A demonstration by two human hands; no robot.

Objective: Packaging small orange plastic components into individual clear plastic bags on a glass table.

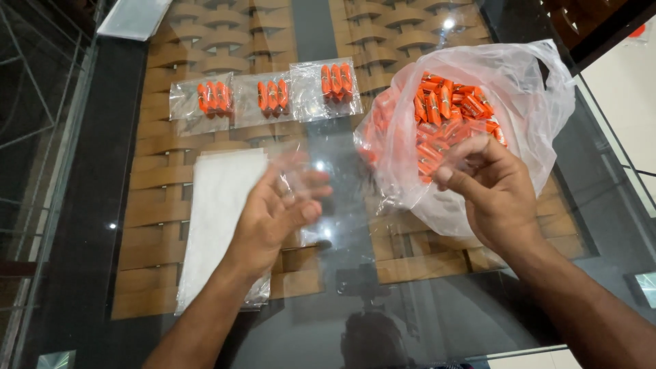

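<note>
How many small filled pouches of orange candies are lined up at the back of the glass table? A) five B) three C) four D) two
B: three small clear pouches lie side by side on the glass table, each with a few orange candies, left of the big plastic bag.

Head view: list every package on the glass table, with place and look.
Big plastic bag: right, clear, crumpled, full of orange sweets, at the right hand.
Three small pouches: far row, clear, flat, orange sweets inside.
Empty pouch stack: left, flat, whitish.
One clear pouch: in the left hand.
</note>
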